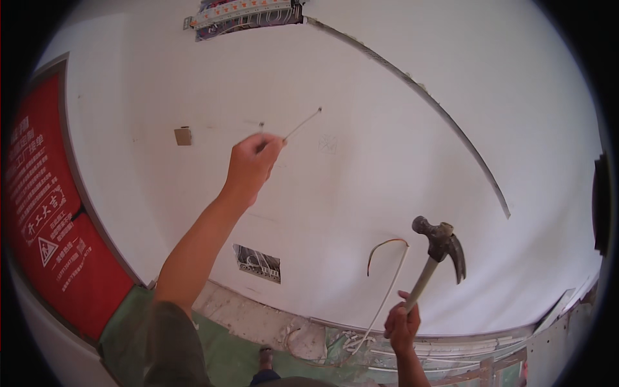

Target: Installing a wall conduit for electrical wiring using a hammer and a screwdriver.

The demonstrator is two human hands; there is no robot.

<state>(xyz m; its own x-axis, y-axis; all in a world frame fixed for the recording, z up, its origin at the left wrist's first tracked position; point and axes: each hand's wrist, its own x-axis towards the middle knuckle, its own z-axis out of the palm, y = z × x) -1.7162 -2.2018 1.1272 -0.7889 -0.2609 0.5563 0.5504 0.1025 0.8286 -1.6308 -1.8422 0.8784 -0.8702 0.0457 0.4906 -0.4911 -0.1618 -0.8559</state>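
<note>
My left hand [256,155] is raised to the white wall [387,142], fingers closed round the lower end of a thin pale strand [302,125]. That strand runs up and right to a small dark spot on the wall; whether it is a wire or a stiff rod I cannot tell. Another small dark spot [262,124] shows just above my fingers. Lower right, my right hand [403,322] grips the handle of a claw hammer [440,244], held upright with its dark metal head at the top, apart from the left hand.
An open breaker box [248,14] sits high up; a dark channel [425,97] slopes rightward from it. Lower down are a wall opening with wires [258,263] and a loose cable [391,290]. A red-covered door [55,213] stands left. Debris and strips [445,351] lie along the floor.
</note>
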